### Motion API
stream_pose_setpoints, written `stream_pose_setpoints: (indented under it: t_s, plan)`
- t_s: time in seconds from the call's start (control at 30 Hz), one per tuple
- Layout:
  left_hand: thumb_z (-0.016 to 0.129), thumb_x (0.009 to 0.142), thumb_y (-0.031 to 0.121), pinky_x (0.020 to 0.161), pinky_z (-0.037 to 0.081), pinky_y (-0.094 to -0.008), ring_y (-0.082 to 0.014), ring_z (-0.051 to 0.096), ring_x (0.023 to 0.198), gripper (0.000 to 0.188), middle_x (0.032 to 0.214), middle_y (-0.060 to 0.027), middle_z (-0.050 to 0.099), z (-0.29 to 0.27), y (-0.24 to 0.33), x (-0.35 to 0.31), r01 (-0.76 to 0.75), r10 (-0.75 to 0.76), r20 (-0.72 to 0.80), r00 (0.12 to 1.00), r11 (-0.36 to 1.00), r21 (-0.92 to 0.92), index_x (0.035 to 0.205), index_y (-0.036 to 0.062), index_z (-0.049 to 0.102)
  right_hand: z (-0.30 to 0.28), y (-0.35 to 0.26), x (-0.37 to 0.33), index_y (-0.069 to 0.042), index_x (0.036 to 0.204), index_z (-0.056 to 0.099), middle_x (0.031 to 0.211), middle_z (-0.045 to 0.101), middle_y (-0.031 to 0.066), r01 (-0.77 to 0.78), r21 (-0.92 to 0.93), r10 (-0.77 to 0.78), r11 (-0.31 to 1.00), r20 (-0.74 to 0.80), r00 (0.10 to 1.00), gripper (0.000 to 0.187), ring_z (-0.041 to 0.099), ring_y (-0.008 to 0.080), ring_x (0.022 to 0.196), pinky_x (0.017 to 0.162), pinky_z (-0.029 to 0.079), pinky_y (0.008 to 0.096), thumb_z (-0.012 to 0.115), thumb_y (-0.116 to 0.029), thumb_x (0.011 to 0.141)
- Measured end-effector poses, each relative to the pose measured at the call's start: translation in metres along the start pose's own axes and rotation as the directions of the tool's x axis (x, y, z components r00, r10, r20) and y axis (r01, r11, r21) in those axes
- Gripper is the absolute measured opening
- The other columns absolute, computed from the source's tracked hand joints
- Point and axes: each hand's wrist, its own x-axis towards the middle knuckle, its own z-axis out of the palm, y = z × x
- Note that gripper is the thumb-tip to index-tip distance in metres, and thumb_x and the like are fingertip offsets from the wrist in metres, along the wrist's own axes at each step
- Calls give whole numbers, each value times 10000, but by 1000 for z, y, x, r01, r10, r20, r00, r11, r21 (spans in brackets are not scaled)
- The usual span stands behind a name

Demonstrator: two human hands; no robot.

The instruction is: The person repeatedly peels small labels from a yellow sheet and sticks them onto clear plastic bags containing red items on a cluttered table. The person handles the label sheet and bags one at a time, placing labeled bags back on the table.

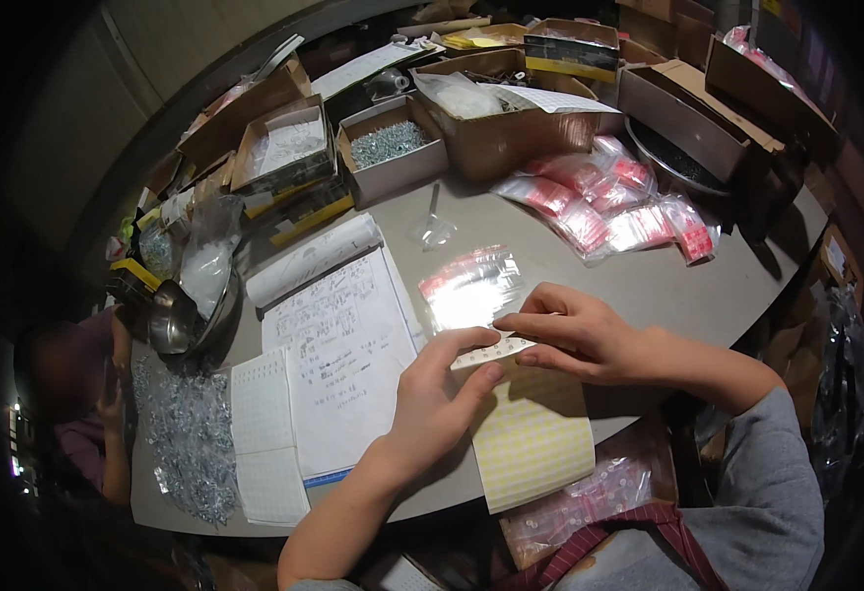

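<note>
A sheet of small labels (535,448) hangs over the table's near edge, its lower part a pale yellow grid. Along its top runs a white strip with rows of small printed labels (496,352). My left hand (434,394) pinches the left end of this strip between thumb and forefinger. The fingers of my right hand (580,337) close on its right end, partly covering it. Just beyond my fingertips lies a stack of clear zip bags (473,286) with red-printed tops, shining under the light.
An open notebook (343,345) with handwriting lies left, beside a grid-printed sheet (265,424) and a pile of small metal-filled bags (184,443). A metal bowl (171,317) stands behind them. Red-and-clear packets (599,202) and a box of screws (390,146) sit farther back. Another person's arm (115,414) shows far left.
</note>
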Motion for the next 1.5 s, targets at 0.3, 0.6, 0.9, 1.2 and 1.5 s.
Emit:
stream_pose_setpoints:
  t_s: [0.3,0.6,0.9,1.2,1.5]
  plan:
    - [747,917,137,893,551,-353,-278,705,1024,288,1113,-150,722,4,0,2,-50,55,-60,997,995,85,1170,10,693,10,0,-7,0,1253,677,987,609,127,39,-13,-40,999,-99,994,399,613,231,841,703,508,343,780,-163,903]
    - [747,894,35,804,558,-286,-162,688,975,332,1109,-91,726,1,4,0,-95,99,-25,995,984,149,1217,-7,682,14,-2,-17,-8,1189,709,961,621,112,-60,140,75,988,-99,992,314,613,196,810,695,491,312,772,-137,909]
    - [742,928,87,889,532,-271,-141,652,1034,330,1168,-73,703,-4,10,-2,256,-301,22,953,767,-588,1239,-3,676,13,1,-19,5,1127,747,859,657,95,-144,282,180,949,-106,978,224,630,181,778,689,484,302,735,-111,936]
    - [742,927,76,797,533,-233,-83,636,945,279,1064,-57,716,1,13,0,206,-229,-17,973,902,-381,1198,12,711,13,5,-22,24,1080,758,855,685,98,-120,313,160,942,-107,981,186,647,169,770,678,490,291,731,-92,938]
    - [740,919,45,594,410,-180,-10,522,668,150,778,46,637,-1,2,4,246,-286,-59,956,897,-368,1065,8,726,14,2,-22,-41,1037,766,913,698,125,-222,343,249,913,-36,968,195,682,232,827,746,522,324,682,-20,863]
